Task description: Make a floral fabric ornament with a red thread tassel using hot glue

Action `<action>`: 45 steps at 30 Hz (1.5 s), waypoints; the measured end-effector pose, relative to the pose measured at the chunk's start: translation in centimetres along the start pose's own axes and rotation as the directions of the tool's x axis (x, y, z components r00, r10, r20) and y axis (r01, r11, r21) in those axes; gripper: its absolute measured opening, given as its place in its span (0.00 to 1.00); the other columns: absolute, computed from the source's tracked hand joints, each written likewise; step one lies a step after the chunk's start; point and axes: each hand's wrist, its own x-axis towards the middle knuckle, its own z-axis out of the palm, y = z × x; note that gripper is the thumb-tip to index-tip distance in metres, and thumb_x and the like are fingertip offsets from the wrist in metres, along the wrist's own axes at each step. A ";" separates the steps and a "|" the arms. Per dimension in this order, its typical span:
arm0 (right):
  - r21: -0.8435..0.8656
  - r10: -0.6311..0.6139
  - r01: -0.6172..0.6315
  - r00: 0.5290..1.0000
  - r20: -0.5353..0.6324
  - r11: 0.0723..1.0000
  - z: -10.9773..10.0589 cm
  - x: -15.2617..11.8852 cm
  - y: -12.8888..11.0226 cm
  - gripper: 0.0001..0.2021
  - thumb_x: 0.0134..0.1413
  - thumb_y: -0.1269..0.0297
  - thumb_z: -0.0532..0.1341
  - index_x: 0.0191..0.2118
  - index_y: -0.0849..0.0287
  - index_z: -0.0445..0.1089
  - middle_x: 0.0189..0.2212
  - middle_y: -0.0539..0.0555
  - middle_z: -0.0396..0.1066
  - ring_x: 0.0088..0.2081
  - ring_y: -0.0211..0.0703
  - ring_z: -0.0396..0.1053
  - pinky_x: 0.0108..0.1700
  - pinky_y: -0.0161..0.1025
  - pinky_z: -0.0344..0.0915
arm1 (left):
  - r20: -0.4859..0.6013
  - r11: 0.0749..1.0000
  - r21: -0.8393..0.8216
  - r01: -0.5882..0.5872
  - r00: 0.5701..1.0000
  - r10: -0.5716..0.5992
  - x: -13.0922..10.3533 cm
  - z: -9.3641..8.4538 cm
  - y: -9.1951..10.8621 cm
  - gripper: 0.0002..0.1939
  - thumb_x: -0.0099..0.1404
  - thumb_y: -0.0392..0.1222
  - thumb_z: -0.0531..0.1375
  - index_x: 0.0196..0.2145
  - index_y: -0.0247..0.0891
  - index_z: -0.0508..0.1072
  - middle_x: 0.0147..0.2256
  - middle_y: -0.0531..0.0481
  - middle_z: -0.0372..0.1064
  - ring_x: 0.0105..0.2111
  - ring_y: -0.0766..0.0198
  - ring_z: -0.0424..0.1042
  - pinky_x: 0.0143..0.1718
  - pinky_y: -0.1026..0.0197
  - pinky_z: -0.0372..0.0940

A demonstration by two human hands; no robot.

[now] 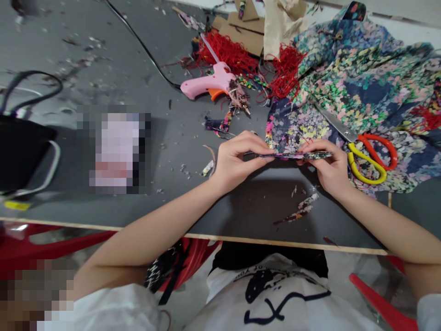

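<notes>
A narrow strip of floral fabric [289, 156] is stretched level between my two hands, above the grey table. My left hand [237, 156] pinches its left end between thumb and fingers. Toward the other end, my right hand [325, 165] grips the strip, its fingertips partly hidden behind it. Just beyond lies a large crumpled floral cloth [375, 82]. Resting on that cloth, right of my right hand, are scissors [351, 134] with one red and one yellow handle, blades parted. A pink glue gun [203, 86] with an orange trigger lies beyond my left hand.
Red thread bundles [227, 51] and cardboard pieces [248, 34] lie at the back. A black cable [138, 39] runs to the glue gun. At left are a black bag [24, 147] and a blurred-out object [117, 151]. Fabric scraps [303, 209] lie near the table's front edge.
</notes>
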 end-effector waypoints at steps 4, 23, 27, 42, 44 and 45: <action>0.016 -0.020 0.020 0.999 0.030 1.000 -0.1 0.0 -0.2 0.12 0.49 0.74 0.61 0.35 0.48 0.75 0.34 0.47 0.73 0.40 0.42 0.71 0.39 0.42 0.71 | 0.013 1.000 0.006 0.028 1.000 -0.028 0.0 0.0 0.0 0.05 0.54 0.45 0.69 0.27 0.42 0.79 0.27 0.51 0.75 0.30 0.66 0.72 0.36 0.59 0.68; -0.102 -0.091 0.102 0.990 0.109 0.990 -0.1 0.1 -1.2 0.17 0.47 0.81 0.59 0.36 0.50 0.75 0.35 0.48 0.74 0.41 0.42 0.71 0.51 0.47 0.65 | 0.086 0.990 0.071 -0.118 0.990 0.112 -0.2 0.1 -0.2 0.04 0.57 0.39 0.67 0.32 0.41 0.77 0.30 0.51 0.75 0.33 0.65 0.73 0.37 0.61 0.66; -0.102 -0.080 0.095 0.988 0.135 0.990 0.0 0.1 -1.4 0.17 0.47 0.81 0.59 0.36 0.50 0.75 0.34 0.48 0.74 0.39 0.41 0.71 0.48 0.45 0.65 | 0.085 0.987 0.074 -0.141 0.987 0.135 -0.3 0.3 -0.2 0.03 0.58 0.39 0.66 0.33 0.41 0.78 0.31 0.51 0.76 0.33 0.66 0.73 0.37 0.62 0.66; -0.159 -0.104 0.126 0.985 0.136 0.979 0.2 0.2 -1.7 0.15 0.47 0.79 0.59 0.35 0.51 0.74 0.32 0.47 0.74 0.38 0.41 0.71 0.46 0.43 0.65 | 0.085 0.982 0.092 -0.166 0.984 0.159 -0.3 0.3 -0.1 0.02 0.58 0.37 0.66 0.31 0.40 0.77 0.30 0.51 0.76 0.32 0.67 0.73 0.36 0.62 0.67; -0.171 -0.081 0.102 0.989 0.125 0.980 0.2 0.3 -1.8 0.13 0.47 0.78 0.59 0.34 0.51 0.74 0.32 0.48 0.74 0.38 0.41 0.71 0.44 0.43 0.66 | 0.093 0.981 0.121 -0.148 0.986 0.137 -0.3 0.3 0.0 0.02 0.58 0.36 0.66 0.31 0.40 0.76 0.30 0.51 0.76 0.33 0.66 0.73 0.37 0.62 0.68; -0.184 -0.073 0.095 0.989 0.126 0.978 0.2 0.3 -1.9 0.12 0.47 0.77 0.60 0.34 0.51 0.74 0.32 0.48 0.74 0.38 0.41 0.71 0.43 0.43 0.67 | 0.098 0.981 0.139 -0.138 0.987 0.125 -0.3 0.3 0.1 0.03 0.58 0.36 0.66 0.32 0.39 0.76 0.30 0.51 0.76 0.33 0.66 0.73 0.38 0.61 0.68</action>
